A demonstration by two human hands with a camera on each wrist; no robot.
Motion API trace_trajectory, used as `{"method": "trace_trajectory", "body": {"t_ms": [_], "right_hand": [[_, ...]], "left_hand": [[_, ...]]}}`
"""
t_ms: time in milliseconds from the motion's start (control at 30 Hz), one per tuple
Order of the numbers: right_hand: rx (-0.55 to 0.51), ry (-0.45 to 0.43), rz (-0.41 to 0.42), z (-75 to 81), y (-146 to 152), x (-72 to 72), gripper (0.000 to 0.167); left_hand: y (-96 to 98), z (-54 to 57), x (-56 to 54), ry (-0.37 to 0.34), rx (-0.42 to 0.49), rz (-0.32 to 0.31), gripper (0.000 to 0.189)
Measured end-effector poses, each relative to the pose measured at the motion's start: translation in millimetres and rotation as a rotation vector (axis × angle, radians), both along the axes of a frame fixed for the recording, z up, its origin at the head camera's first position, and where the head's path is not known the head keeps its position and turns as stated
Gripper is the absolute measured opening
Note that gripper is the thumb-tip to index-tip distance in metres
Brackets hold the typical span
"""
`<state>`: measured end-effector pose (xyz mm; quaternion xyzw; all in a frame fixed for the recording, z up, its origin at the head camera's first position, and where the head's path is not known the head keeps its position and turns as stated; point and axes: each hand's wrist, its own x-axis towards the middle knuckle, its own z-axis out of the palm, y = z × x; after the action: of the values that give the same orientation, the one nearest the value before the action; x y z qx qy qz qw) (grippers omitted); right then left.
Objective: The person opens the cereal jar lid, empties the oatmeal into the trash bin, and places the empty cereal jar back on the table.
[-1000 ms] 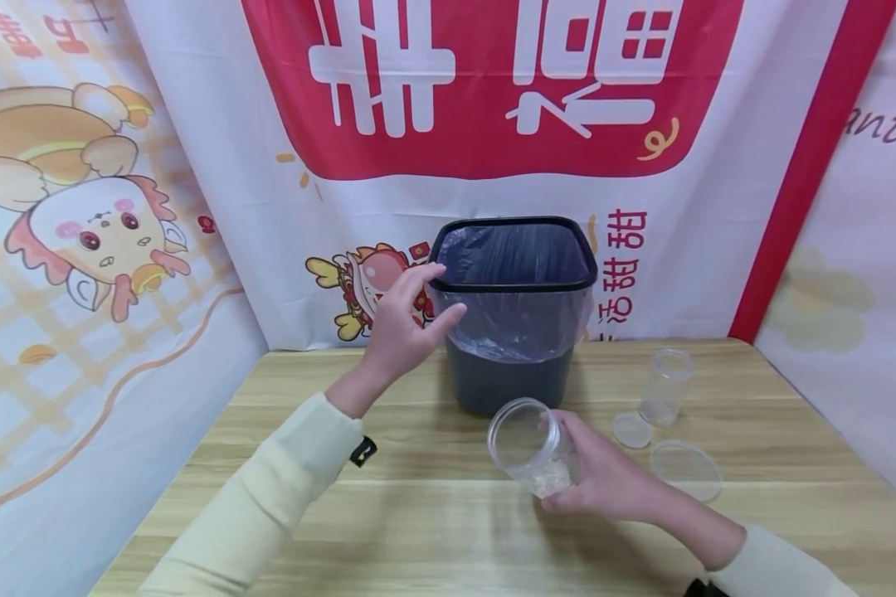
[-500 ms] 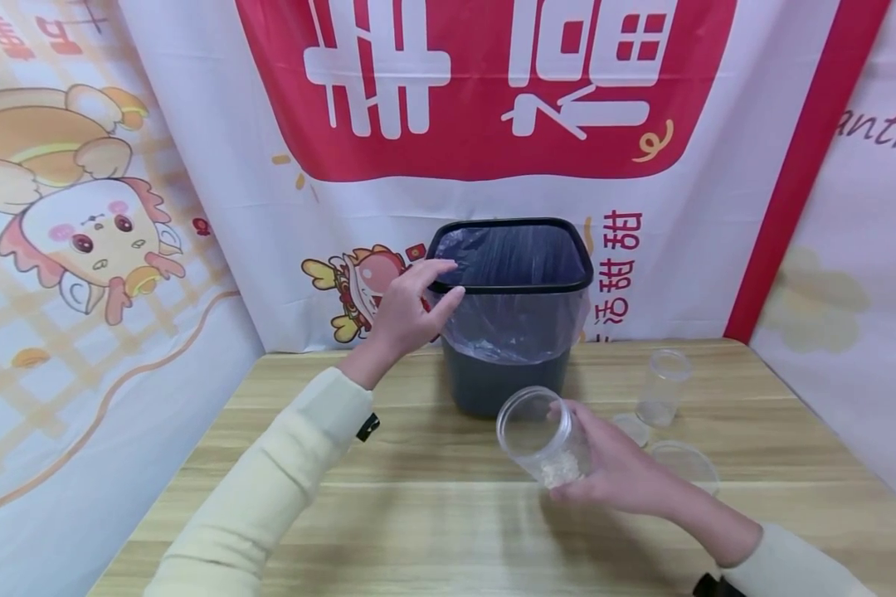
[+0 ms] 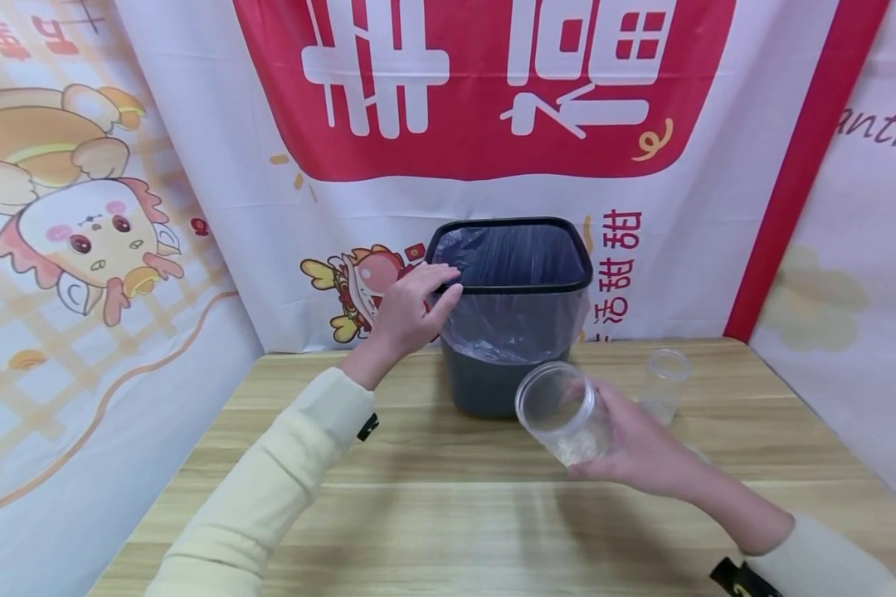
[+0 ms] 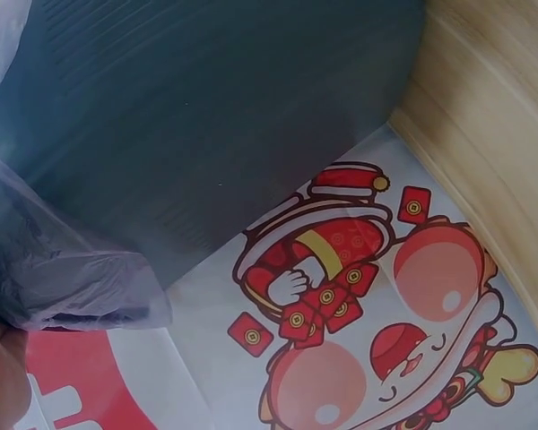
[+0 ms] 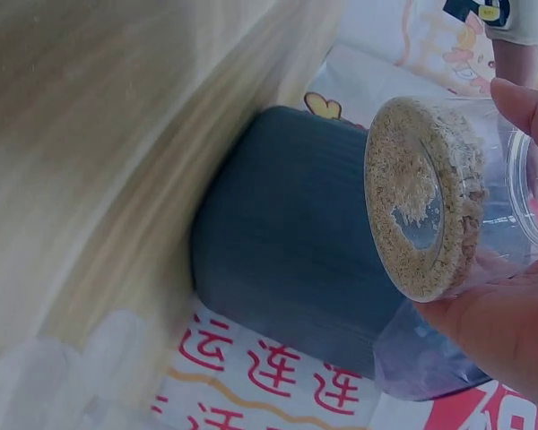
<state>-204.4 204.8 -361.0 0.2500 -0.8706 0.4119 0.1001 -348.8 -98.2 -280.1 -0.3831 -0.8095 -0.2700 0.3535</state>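
Observation:
My right hand (image 3: 635, 444) grips a clear plastic jar (image 3: 556, 402), tilted with its open mouth toward the trash can. Pale, crumb-like bits (image 5: 462, 179) lie at the bottom of the jar, as the right wrist view shows. The dark grey trash can (image 3: 485, 381) has a black rim and a thin clear liner bag (image 3: 508, 327) folded over its edge. At the rim's left side, my left hand (image 3: 411, 311) holds on, fingers over the edge and thumb outside. Only a bit of the left hand (image 4: 2, 381) shows in the left wrist view.
A second clear jar (image 3: 666, 377) stands on the wooden table (image 3: 418, 531) at the right. A clear lid (image 3: 696, 453) lies mostly hidden behind my right hand. A printed cloth (image 3: 343, 215) hangs right behind the trash can.
My right hand has moved the jar up and to the right, closer to the trash can. The left hand's fingers have come from beside the rim onto it.

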Motion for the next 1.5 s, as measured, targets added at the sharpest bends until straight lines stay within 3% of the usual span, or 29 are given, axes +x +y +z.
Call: {"method": "trace_trajectory", "body": {"t_ms": [400, 833, 1133, 1500], "right_hand": [[0.046, 0.028, -0.057, 40.7, 20, -4.0, 0.087], [0.079, 0.024, -0.120, 103.9, 33, -13.0, 0.100], [0.132, 0.048, -0.206, 145.7, 40, -40.0, 0.099], [0.160, 0.140, -0.237, 180.5, 27, -76.3, 0.098]], "left_hand": [[2.4, 2.3, 0.7, 0.040, -0.016, 0.047, 0.033], [5.1, 1.7, 1.4, 0.066, 0.004, 0.053, 0.030], [6.4, 4.1, -0.2, 0.085, 0.001, 0.050, 0.028], [6.6, 4.5, 0.3, 0.080, 0.004, 0.056, 0.028]]}}
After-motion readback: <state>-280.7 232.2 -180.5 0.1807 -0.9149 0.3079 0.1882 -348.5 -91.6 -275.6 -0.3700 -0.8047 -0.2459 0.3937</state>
